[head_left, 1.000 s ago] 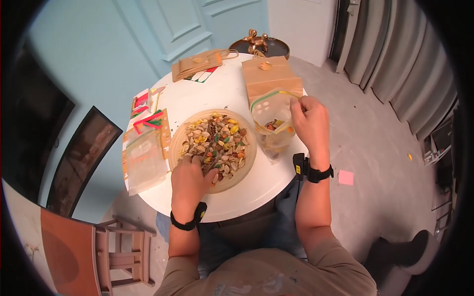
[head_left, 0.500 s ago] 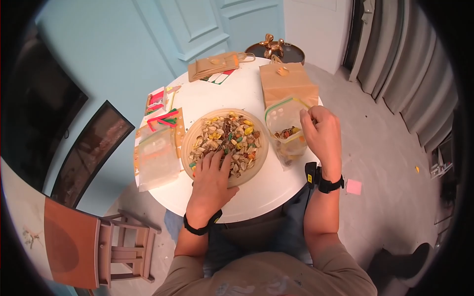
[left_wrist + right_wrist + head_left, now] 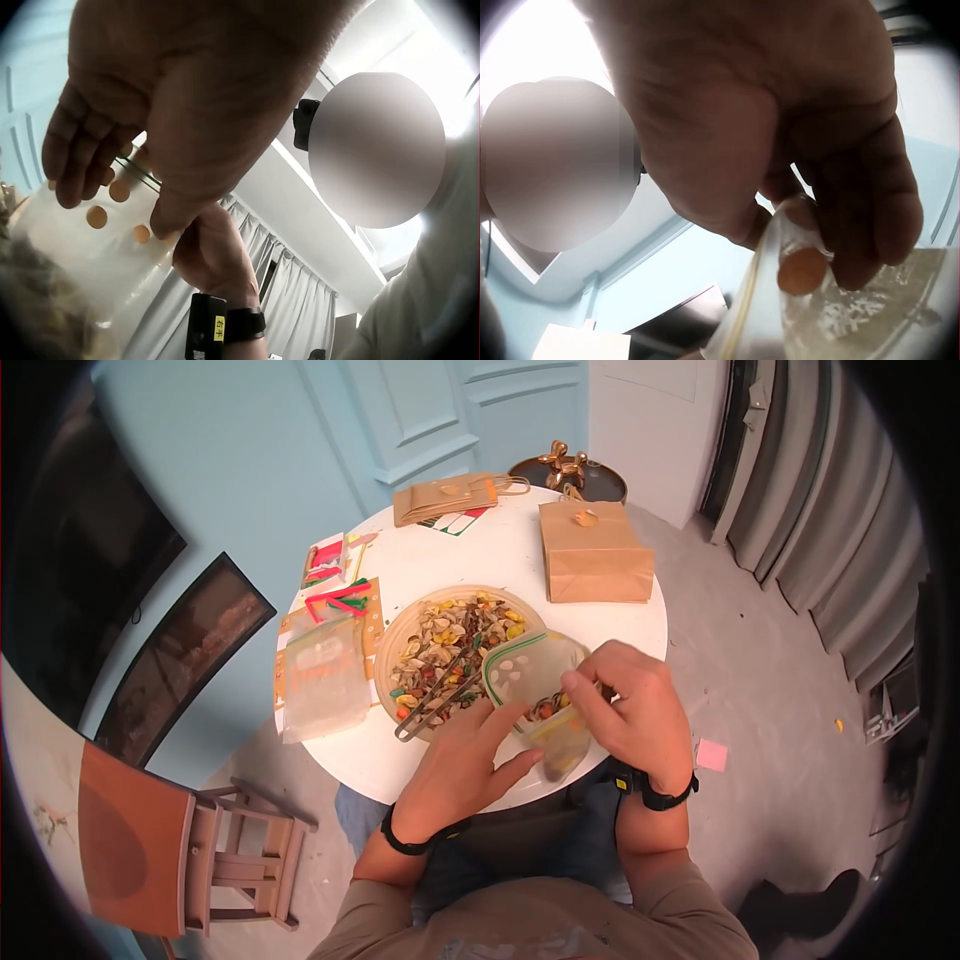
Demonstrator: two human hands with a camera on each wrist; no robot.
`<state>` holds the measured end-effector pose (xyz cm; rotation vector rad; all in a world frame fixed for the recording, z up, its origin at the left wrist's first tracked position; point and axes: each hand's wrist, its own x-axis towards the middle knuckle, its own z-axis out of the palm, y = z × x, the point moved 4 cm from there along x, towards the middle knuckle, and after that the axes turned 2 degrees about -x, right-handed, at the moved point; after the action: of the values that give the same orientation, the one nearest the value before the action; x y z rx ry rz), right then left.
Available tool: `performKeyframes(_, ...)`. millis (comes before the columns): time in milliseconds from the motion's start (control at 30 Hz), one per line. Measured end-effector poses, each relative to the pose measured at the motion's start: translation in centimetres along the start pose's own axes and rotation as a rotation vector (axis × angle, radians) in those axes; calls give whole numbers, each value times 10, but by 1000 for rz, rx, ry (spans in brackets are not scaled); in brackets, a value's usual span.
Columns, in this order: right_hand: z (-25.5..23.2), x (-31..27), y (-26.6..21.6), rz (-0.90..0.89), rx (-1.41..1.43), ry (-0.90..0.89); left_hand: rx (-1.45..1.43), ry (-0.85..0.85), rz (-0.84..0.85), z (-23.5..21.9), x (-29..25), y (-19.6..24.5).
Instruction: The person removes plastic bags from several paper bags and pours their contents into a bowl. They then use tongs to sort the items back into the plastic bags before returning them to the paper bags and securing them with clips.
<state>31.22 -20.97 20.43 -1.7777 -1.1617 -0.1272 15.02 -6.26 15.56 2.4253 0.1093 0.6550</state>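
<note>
In the head view, my right hand pinches the rim of a clear zip bag with a green-edged opening. Colourful dried potpourri sits low inside it. My left hand is at the bag's near left side, thumb and fingers spread apart. In the left wrist view, its fingers overlap the bag's white-dotted top. Metal tongs lie across the potpourri on a round, wooden-looking plate. The bag overlaps the plate's right side.
A brown paper bag stands at the table's back right, with flat paper bags at the back. On the left lie another zip bag, red and green strips and a small box.
My left hand has left the tongs on the plate and moved right to the zip bag. My right hand has brought the bag from beside the paper bag toward me and left.
</note>
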Motion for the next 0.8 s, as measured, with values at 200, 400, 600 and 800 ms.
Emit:
performKeyframes(200,-7,-10,-17,-74,-90,-235,-60,171,-29,-27,-13,10)
performKeyframes(400,2,9,-7,-251,-73,-198,-39,179,-70,-46,-18,-5)
performKeyframes(600,37,26,40,-111,270,-416,-42,215,-25,-56,-25,-12)
performKeyframes(800,23,18,26,-87,326,-397,-358,427,-134,-60,-34,-24)
